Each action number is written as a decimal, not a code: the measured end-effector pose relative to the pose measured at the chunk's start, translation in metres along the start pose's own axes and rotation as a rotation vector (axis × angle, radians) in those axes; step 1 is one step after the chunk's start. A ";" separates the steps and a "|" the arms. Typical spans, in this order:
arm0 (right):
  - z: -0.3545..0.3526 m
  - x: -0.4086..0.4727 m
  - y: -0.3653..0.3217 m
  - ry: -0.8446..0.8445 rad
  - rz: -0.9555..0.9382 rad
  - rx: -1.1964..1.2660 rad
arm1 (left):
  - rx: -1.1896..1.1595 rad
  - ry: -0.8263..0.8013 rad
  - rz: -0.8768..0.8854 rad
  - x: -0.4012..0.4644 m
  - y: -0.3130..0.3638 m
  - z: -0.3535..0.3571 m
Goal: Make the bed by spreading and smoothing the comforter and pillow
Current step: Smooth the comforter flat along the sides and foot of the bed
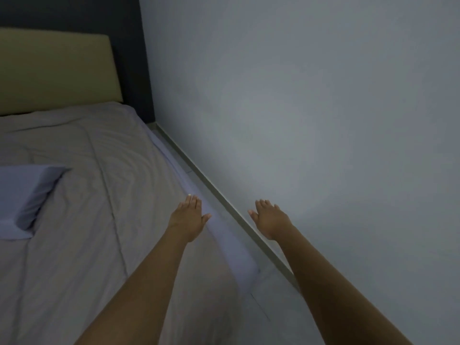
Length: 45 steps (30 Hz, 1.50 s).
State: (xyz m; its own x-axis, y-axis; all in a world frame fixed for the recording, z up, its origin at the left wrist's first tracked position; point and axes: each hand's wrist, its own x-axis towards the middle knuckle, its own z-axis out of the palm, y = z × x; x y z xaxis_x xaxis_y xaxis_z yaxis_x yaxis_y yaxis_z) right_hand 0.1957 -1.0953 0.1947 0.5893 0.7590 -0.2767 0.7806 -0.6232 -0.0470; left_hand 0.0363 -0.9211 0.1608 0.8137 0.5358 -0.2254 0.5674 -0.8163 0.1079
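Observation:
A grey comforter [94, 195] lies spread over the bed, with shallow wrinkles across it. A pale blue pillow [23, 195] lies on the comforter at the left edge of the view, partly cut off. My left hand [189, 217] is stretched out flat, fingers straight, over the bed's right edge, holding nothing. My right hand [270, 217] is also flat with straight fingers, held out over the floor gap beside the wall. Whether the left hand touches the comforter cannot be told.
A beige headboard [54, 70] stands at the bed's far end against a dark wall. A grey wall [323, 120] runs close along the bed's right side, with a narrow strip of floor [268, 290] and a skirting board between. A lighter sheet edge [234, 245] shows along the mattress side.

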 end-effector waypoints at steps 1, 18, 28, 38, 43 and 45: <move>-0.010 0.023 0.006 0.010 -0.028 -0.005 | 0.000 -0.002 -0.019 0.020 0.002 -0.004; -0.127 0.373 0.114 -0.006 -0.463 -0.161 | -0.005 -0.004 -0.569 0.243 0.014 -0.052; -0.167 0.501 0.047 -0.002 -0.696 -0.166 | -0.023 0.022 -0.765 0.325 -0.045 -0.089; -0.235 0.707 -0.103 -0.002 -0.743 -0.142 | 0.015 0.069 -0.812 0.475 -0.221 -0.171; -0.237 0.799 -0.172 -0.025 -0.789 -0.186 | -0.019 0.066 -0.806 0.538 -0.294 -0.187; -0.235 0.834 -0.199 -0.049 -0.805 -0.211 | -0.041 0.065 -0.825 0.560 -0.323 -0.186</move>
State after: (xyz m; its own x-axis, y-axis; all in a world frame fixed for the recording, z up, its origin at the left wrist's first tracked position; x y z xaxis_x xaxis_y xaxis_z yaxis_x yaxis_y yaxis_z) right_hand 0.5806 -0.2936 0.1984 -0.1713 0.9456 -0.2768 0.9850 0.1583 -0.0688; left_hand 0.3319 -0.3177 0.1797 0.1387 0.9716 -0.1916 0.9885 -0.1475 -0.0321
